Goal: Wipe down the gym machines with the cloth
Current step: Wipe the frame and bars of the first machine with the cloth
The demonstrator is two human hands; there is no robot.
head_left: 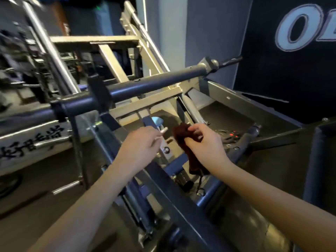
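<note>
A dark red cloth [183, 142] hangs bunched from my right hand [203, 144], which grips it just below a slanted chrome rod [192, 110] of the gym machine. My left hand [141, 144] is beside it to the left, fingers curled round a small white cylindrical object [163, 130] above a metal bracket [166, 149]. Both hands reach over the machine's dark blue frame rail [163, 179]. A thick dark horizontal bar [154, 84] crosses above the hands.
The beige steel frame [112, 60] rises behind the bar. A white panel with black characters [31, 142] stands at left. A dark wall with large lettering [300, 26] is at right. Small red lights [233, 134] glow on the floor beyond the cloth.
</note>
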